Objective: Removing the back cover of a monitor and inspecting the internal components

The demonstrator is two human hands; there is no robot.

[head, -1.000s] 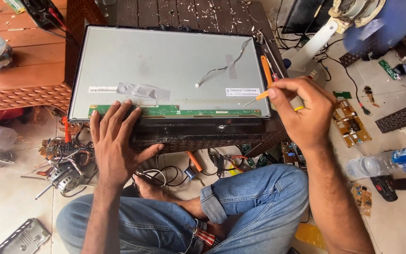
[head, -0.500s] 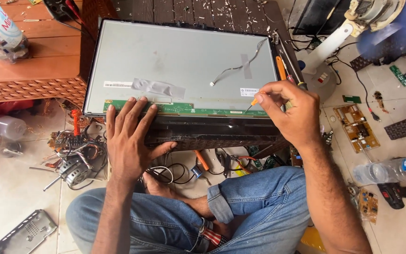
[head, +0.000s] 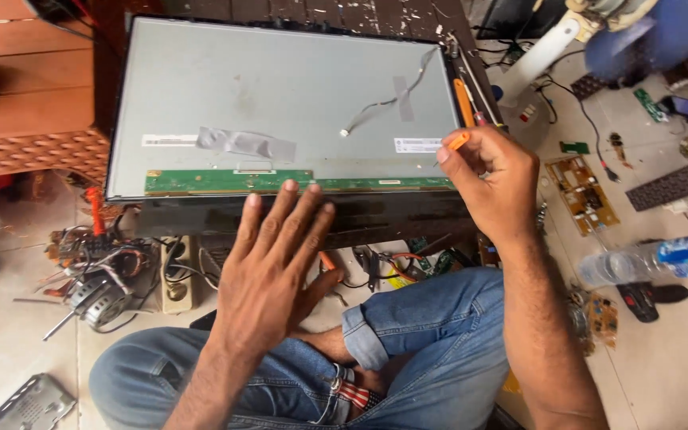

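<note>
A: Jeans at the bottom of the frame, crossed legs [head: 408, 358] on the floor. What comes just above them?

B: The left hand [head: 268, 267], centre of the frame, fingers spread wide and flat, holding nothing. Its fingertips reach the near edge of the display panel [head: 280, 103], over the dark strip [head: 392, 211] below the green circuit board [head: 224, 181].

A: And the right hand?

B: The right hand [head: 491, 183] is right of centre, fingers pinched shut around an orange-handled screwdriver [head: 455, 143]. The tool's tip points at the panel's lower right corner, near a small white label [head: 417, 145]; whether it touches the metal I cannot tell.

A: Where does the panel lie?

B: It fills the upper middle of the frame, grey back face up, tilted slightly, resting on a dark slatted counter [head: 320, 12]. A strip of grey tape [head: 244, 143] sits left of centre, and a thin ribbon cable [head: 392, 99] taped down runs toward the upper right corner.

A: Anything beside it?

B: A second orange tool [head: 463, 102] lies along the panel's right edge. At lower left, a tangle of wires and a small motor [head: 97, 275] sits on the floor. At right, a bare tan circuit board [head: 583, 193], a plastic bottle [head: 646, 261] lying down, and a dark remote [head: 650, 296]. Farther up, a white and blue fan [head: 623, 28].
</note>
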